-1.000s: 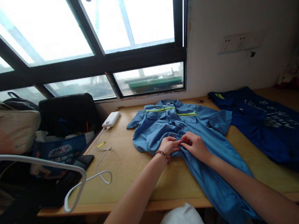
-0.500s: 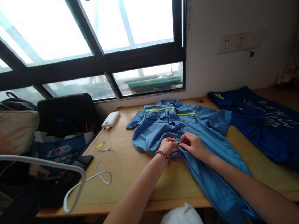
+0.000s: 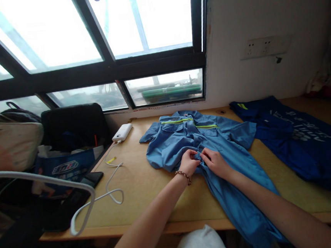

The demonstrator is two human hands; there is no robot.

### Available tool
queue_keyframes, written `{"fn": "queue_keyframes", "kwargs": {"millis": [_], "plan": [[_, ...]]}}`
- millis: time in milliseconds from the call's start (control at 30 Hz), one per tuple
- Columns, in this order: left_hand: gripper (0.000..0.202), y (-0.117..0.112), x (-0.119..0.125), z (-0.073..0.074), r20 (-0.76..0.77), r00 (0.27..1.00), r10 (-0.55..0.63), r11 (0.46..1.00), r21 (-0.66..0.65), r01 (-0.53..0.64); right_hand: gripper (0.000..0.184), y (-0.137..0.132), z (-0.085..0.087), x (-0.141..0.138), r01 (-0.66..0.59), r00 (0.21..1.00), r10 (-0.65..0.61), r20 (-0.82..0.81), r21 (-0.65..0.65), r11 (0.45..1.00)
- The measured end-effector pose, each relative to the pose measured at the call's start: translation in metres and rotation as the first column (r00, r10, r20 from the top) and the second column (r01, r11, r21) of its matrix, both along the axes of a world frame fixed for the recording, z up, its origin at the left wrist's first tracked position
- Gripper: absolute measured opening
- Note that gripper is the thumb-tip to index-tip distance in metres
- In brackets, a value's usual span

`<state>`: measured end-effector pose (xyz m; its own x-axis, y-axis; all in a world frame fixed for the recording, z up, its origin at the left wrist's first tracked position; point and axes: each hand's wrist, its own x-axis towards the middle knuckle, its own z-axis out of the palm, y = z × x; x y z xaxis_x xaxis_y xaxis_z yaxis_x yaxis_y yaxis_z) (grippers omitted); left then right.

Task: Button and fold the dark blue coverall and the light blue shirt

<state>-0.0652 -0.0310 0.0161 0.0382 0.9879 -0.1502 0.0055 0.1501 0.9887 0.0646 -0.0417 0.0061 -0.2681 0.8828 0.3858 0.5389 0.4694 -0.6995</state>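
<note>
Light blue short-sleeved coveralls (image 3: 172,138) lie front side up on the wooden table, with yellow-green stripes across the chest and a leg hanging over the near edge. My left hand (image 3: 189,162), a beaded bracelet at its wrist, pinches the fabric along the front opening near the waist. Right beside it my right hand (image 3: 213,162) is closed on the same front edge, its fingertips almost meeting the left ones. Any small fastener between the fingertips is too small to make out.
Dark blue garments (image 3: 306,138) with white print lie on the table's right. A white power bank (image 3: 122,132) with a white cable (image 3: 112,178) rests at the left, near a dark phone (image 3: 93,179). Bags (image 3: 67,167) and a black chair back (image 3: 75,124) stand left of the table (image 3: 142,195).
My left hand has shifted slightly right and turned, its fingers now raised in a pinch. My right fingers have moved slightly on the front edge. The coveralls stay in place.
</note>
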Motion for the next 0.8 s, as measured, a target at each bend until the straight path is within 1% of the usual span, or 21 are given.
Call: {"fn": "queue_keyframes", "kwargs": {"millis": [67, 133, 200, 233, 300, 333, 367, 400, 433, 533, 600, 667, 733, 800], "plan": [[0.031, 0.001, -0.001, -0.001, 0.005, 0.999, -0.036, 0.999, 0.021, 0.036, 0.022, 0.001, -0.002, 0.000, -0.003, 1.000, 0.003, -0.015, -0.012, 1.000], [0.033, 0.001, -0.003, -0.001, 0.018, 0.997, -0.076, 0.996, 0.046, 0.075, 0.025, 0.004, -0.005, 0.001, -0.012, 0.998, 0.009, -0.064, -0.059, 0.998], [0.035, 0.002, -0.005, -0.002, 0.027, 0.993, -0.114, 0.990, 0.085, 0.111, 0.030, 0.009, -0.008, 0.001, -0.055, 0.986, 0.022, -0.165, -0.196, 0.979], [0.035, 0.002, -0.005, -0.001, 0.027, 0.991, -0.130, 0.986, 0.107, 0.127, 0.031, 0.011, -0.009, 0.002, -0.091, 0.973, 0.022, -0.232, -0.292, 0.952], [0.035, 0.001, -0.006, -0.001, 0.019, 0.987, -0.159, 0.977, 0.147, 0.154, 0.032, 0.014, -0.010, 0.003, -0.181, 0.933, -0.002, -0.359, -0.474, 0.862], [0.036, 0.002, -0.006, 0.000, 0.009, 0.986, -0.169, 0.973, 0.162, 0.165, 0.033, 0.014, -0.010, 0.003, -0.219, 0.912, -0.023, -0.409, -0.534, 0.816], [0.036, 0.002, -0.005, 0.000, -0.001, 0.985, -0.171, 0.970, 0.175, 0.169, 0.033, 0.014, -0.010, 0.003, -0.247, 0.893, -0.044, -0.448, -0.569, 0.784], [0.035, 0.002, -0.005, 0.001, -0.010, 0.986, -0.167, 0.969, 0.184, 0.166, 0.034, 0.014, -0.009, 0.004, -0.262, 0.878, -0.063, -0.475, -0.584, 0.768], [0.034, 0.002, -0.005, 0.001, -0.016, 0.987, -0.157, 0.970, 0.187, 0.157, 0.036, 0.014, -0.008, 0.004, -0.268, 0.867, -0.073, -0.493, -0.585, 0.765], [0.029, 0.003, -0.005, 0.003, -0.033, 0.989, -0.141, 0.976, 0.160, 0.145, 0.039, 0.014, -0.008, 0.003, -0.232, 0.866, -0.085, -0.492, -0.547, 0.804], [0.027, 0.003, -0.006, 0.004, -0.063, 0.983, -0.171, 0.971, 0.156, 0.179, 0.039, 0.016, -0.006, 0.003, -0.187, 0.891, -0.080, -0.446, -0.523, 0.831], [0.031, 0.001, -0.008, 0.004, -0.146, 0.968, -0.203, 0.951, 0.207, 0.230, 0.036, 0.016, -0.001, 0.004, -0.130, 0.930, -0.070, -0.360, -0.504, 0.854], [0.037, -0.003, -0.009, 0.006, -0.302, 0.932, -0.201, 0.907, 0.303, 0.294, 0.031, 0.008, 0.008, 0.007, -0.056, 0.970, -0.059, -0.236, -0.452, 0.890], [0.045, -0.010, -0.008, 0.009, -0.497, 0.851, -0.168, 0.823, 0.404, 0.398, 0.030, -0.012, 0.018, 0.011, 0.022, 0.996, -0.053, -0.073, -0.368, 0.930]]}}
